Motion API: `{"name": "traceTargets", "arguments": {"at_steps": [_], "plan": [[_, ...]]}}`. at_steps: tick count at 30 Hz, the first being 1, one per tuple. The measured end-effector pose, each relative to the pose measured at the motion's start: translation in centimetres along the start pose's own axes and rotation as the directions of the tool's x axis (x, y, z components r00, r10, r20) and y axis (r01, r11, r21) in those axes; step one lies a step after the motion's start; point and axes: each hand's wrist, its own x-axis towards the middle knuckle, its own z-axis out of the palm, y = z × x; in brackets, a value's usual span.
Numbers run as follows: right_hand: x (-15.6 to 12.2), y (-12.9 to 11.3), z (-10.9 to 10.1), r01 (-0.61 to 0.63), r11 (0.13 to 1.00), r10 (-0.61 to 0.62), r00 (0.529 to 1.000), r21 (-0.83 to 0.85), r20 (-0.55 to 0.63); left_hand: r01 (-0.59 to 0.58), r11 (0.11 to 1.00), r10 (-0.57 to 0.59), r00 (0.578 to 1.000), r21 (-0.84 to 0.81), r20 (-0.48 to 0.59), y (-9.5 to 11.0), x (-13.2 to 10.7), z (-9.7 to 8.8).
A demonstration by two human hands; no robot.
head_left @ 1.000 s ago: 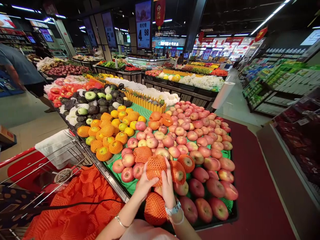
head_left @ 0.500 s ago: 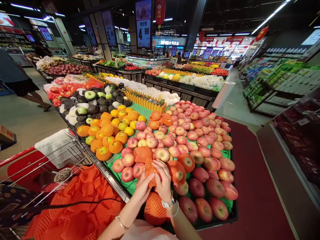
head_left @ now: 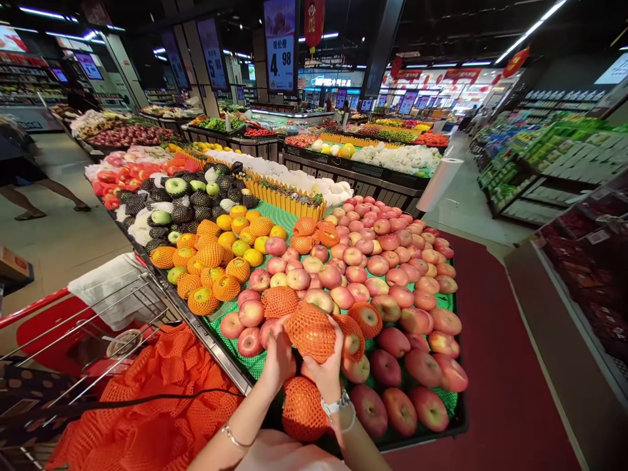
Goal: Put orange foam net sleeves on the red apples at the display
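Head view: L hand (head_left: 277,363) and R hand (head_left: 324,374) cup a round fruit in an orange foam net (head_left: 310,333) from both sides, narrow two-handed grip, fingers wrapped round it, just above the pile. Beside them, heap of loose orange foam sleeves (head_left: 161,399), handy for wrapping. Red-pink apples (head_left: 370,411) sit on a green mesh mat (head_left: 255,363), stacked for display. Further on, yellow wooden picket fence (head_left: 289,204) edges the stand.
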Motion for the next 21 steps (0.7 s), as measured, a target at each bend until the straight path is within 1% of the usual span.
{"name": "traceTargets", "arguments": {"at_steps": [2,4,6,7,8,9,12,13,14,15,18,19,21], "plan": [[0.7,-0.7,-0.7,0.123,0.988,-0.111,0.985,-0.088,0.136,-0.098,0.995,0.098,0.995,-0.008,0.008,1.3,0.5,0.4],[1.1,-1.3,-1.1,0.221,0.961,-0.173,0.949,-0.165,0.263,-0.128,0.991,0.126,0.991,0.034,0.048,2.3,0.9,0.8],[1.1,-1.7,-1.0,0.257,0.943,-0.176,0.924,-0.211,0.338,-0.101,0.987,0.093,0.993,0.122,0.07,2.8,1.1,1.1],[0.9,-1.7,-0.8,0.258,0.941,-0.169,0.918,-0.219,0.358,-0.086,0.985,0.078,0.995,0.15,0.057,2.8,1.2,1.2],[0.8,-1.7,-0.6,0.253,0.942,-0.159,0.915,-0.22,0.37,-0.072,0.986,0.069,0.997,0.151,0.023,2.7,1.3,1.2],[0.6,-1.6,-0.3,0.245,0.945,-0.151,0.915,-0.216,0.375,-0.065,0.99,0.069,0.997,0.122,-0.032,2.4,1.3,1.2],[0.1,-1.7,0.4,0.248,0.953,-0.184,0.93,-0.173,0.32,-0.067,0.998,0.063,0.976,-0.011,-0.206,1.2,1.5,0.8],[0.0,-1.8,0.5,0.262,0.953,-0.212,0.935,-0.151,0.283,-0.06,0.998,0.049,0.97,-0.037,-0.238,0.8,1.5,0.8],[-0.1,-2.0,0.7,0.279,0.952,-0.242,0.939,-0.13,0.244,-0.047,0.998,0.032,0.968,-0.052,-0.248,0.4,1.4,0.8],[-0.1,-2.2,0.8,0.294,0.949,-0.266,0.941,-0.116,0.21,-0.025,0.998,0.009,0.973,-0.066,-0.231,0.1,1.4,0.8],[-0.1,-2.4,1.1,0.289,0.951,-0.276,0.954,-0.114,0.118,0.042,0.993,-0.053,0.994,-0.107,-0.098,-0.4,1.1,1.1],[-0.1,-2.4,1.2,0.273,0.955,-0.264,0.96,-0.116,0.09,0.044,0.993,-0.051,0.996,-0.111,-0.067,-0.4,1.0,1.2],[-0.3,-2.1,1.3,0.236,0.966,-0.233,0.972,-0.102,0.04,0.032,0.995,-0.037,0.998,-0.096,-0.052,-0.6,0.9,1.2]]}}
